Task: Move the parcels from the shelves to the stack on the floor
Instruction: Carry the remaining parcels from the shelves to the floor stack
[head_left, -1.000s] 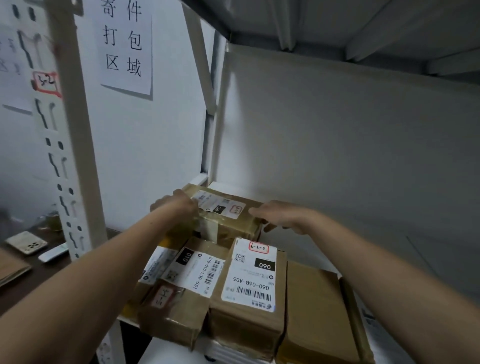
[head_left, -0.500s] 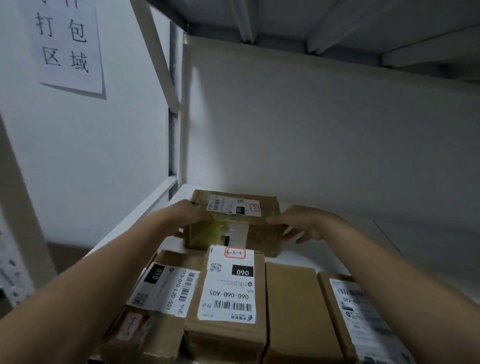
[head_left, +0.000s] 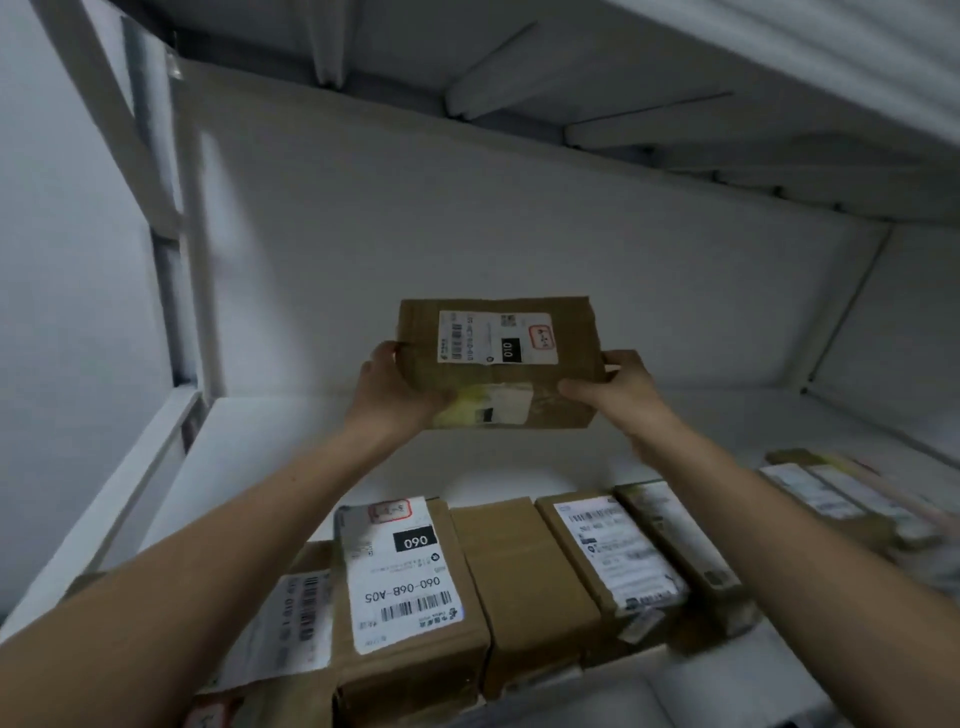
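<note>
**Small carton in the air above the shelf row, a hand on each end**

Head camera: the person holds a small brown cardboard parcel (head_left: 497, 364) up above and behind the parcel labelled 060 (head_left: 410, 582), clear of the white shelf board (head_left: 249, 467). The left hand (head_left: 392, 397) is wrapped round its left end and the right hand (head_left: 621, 395) round its right end. Each thumb lies on the near face and the fingers are hidden behind, so both hands are closed in a grip on it. A white shipping label with a black "010" patch faces the camera, and a strip of yellowish tape crosses the lower face.

Beside the 060 parcel on the right sit a plain brown carton (head_left: 519, 577) and then another labelled box (head_left: 615, 558). More parcels lie blurred further along that side. The stack on the floor is out of sight.

Judging by how easily it is held at arm's reach, the carton looks light. Its board looks stiff enough but is creased along the top edge, so it would likely dent under a hard squeeze. The taped face may be slick. The two short ends, palms pressing inward with fingers under the bottom edge, seem the sound place to carry it.
</note>
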